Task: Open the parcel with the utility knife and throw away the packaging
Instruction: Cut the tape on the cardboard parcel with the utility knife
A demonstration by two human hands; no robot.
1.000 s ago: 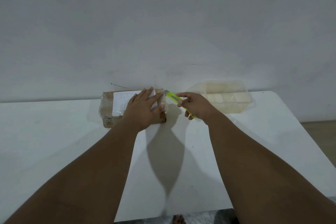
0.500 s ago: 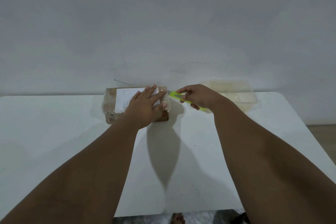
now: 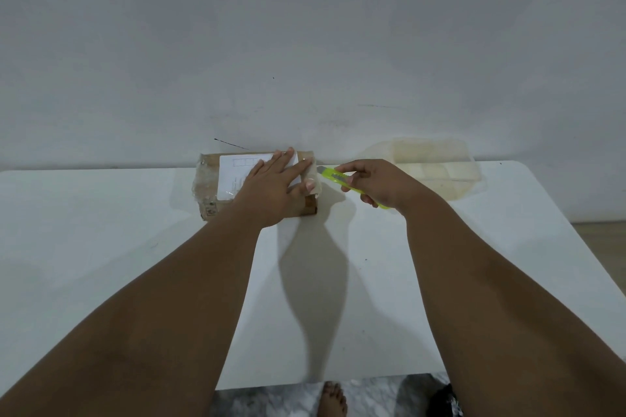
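A brown cardboard parcel (image 3: pixel 211 188), wrapped in clear tape and carrying a white label, lies at the far edge of the white table (image 3: pixel 84 230) against the wall. My left hand (image 3: pixel 274 188) lies flat on the parcel's right half, fingers spread, pressing it down. My right hand (image 3: pixel 376 184) grips a yellow-green utility knife (image 3: pixel 333 176) just right of the parcel. The knife's tip points left and sits at the parcel's upper right edge, close to my left fingertips. The blade itself is too small to make out.
A clear plastic compartment box (image 3: pixel 433 169) stands at the back right of the table, behind my right hand. The wall rises directly behind the parcel. A bare foot (image 3: pixel 333 399) shows on the marbled floor below the table's near edge.
My right hand has pulled the knife slightly right and toward me along the parcel's right edge. The left hand stays pressed on the parcel.
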